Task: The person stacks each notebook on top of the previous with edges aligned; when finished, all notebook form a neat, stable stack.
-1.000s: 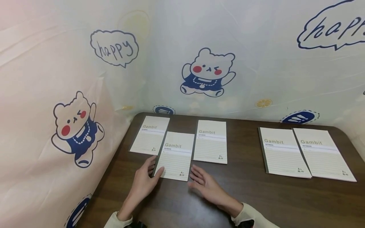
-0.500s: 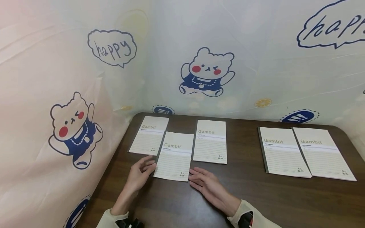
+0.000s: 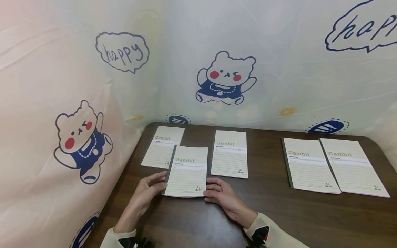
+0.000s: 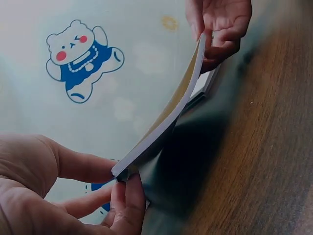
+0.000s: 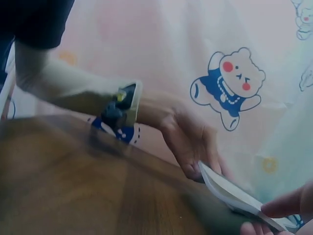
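A white notebook point(image 3: 186, 172) with a dark spine and "Gambit" on its cover is held between both hands. At its left edge, my left hand point(image 3: 145, 193) pinches the spine side between thumb and fingers. My right hand point(image 3: 224, 196) grips the opposite edge, thumb above and fingers beneath. In the left wrist view the notebook point(image 4: 166, 122) bows slightly and stands off the wooden table. Behind it lie another notebook point(image 3: 161, 144), whose lower right part is covered, and a further one point(image 3: 229, 155) just to the right.
Two more matching notebooks point(image 3: 310, 168) lie side by side on the right of the brown table point(image 3: 279, 220), edges touching or slightly overlapping. A printed curtain point(image 3: 173, 69) with bear drawings closes off the back and left sides.
Both hands have closed on the front notebook's edges, which they only touched or neared before. The notebook has lifted from the table and shifted slightly left. The other notebooks stay in place.
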The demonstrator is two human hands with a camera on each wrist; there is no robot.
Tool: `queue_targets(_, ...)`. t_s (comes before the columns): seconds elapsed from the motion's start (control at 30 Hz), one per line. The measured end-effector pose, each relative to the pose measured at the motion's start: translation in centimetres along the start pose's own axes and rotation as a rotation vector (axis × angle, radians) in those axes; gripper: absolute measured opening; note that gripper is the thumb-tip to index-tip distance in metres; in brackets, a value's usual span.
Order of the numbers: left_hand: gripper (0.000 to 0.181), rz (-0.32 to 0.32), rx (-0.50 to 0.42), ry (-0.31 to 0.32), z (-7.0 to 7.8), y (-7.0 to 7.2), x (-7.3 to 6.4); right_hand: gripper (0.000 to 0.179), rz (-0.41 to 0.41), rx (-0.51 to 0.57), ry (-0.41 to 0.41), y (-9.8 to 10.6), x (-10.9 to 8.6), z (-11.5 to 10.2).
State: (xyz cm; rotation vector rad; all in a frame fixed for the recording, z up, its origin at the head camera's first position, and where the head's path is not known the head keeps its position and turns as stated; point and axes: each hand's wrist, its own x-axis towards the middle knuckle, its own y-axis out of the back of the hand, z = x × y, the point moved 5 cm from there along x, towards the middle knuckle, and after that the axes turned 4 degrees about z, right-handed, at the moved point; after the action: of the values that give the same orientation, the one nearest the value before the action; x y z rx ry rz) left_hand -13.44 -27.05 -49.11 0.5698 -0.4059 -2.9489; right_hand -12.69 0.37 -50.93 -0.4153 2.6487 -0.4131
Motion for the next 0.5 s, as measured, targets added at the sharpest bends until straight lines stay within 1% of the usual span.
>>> queue_targets(0.13, 0.055, -0.005, -0.029, 0.000, 0.1, -0.1, -0.2, 0.057, -0.009, 0.004, 0.023, 0.0, 0.3, -0.1)
queue_targets(0.33, 0.055, 0.000, -0.048, -0.003, 0.3, -0.4, -0.2, 0.059, -0.006, -0.022, 0.047, 0.3, 0.1, -0.8)
queue_targets(0.43, 0.055, -0.005, -0.059, -0.015, 0.6, -0.7, -0.1, 0.060, 0.002, -0.038, 0.070, 0.6, -0.1, -1.3)
queue_targets(0.5, 0.055, -0.013, -0.073, -0.035, 0.9, -1.1, 0.0, 0.060, 0.015, -0.058, 0.096, 1.0, -0.2, -1.7)
